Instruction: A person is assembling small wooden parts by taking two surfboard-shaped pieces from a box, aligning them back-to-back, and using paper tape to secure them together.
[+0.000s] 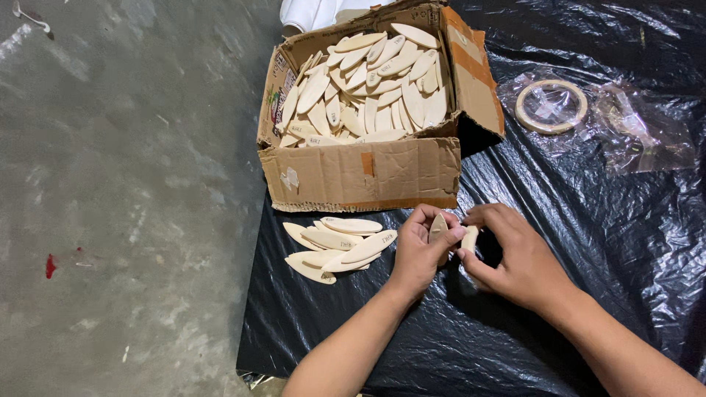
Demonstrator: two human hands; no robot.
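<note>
My left hand pinches a flat oval wooden piece between thumb and fingers. My right hand is right beside it, fingers curled on a second pale wooden piece. Both hands hover over black plastic sheeting, just in front of an open cardboard box. The box is full of several similar oval wooden pieces. To the left of my left hand lies a small loose pile of the same pieces on the sheeting.
A roll of tape rests on a clear plastic bag at the back right. Grey concrete floor spreads to the left. Something white sits behind the box.
</note>
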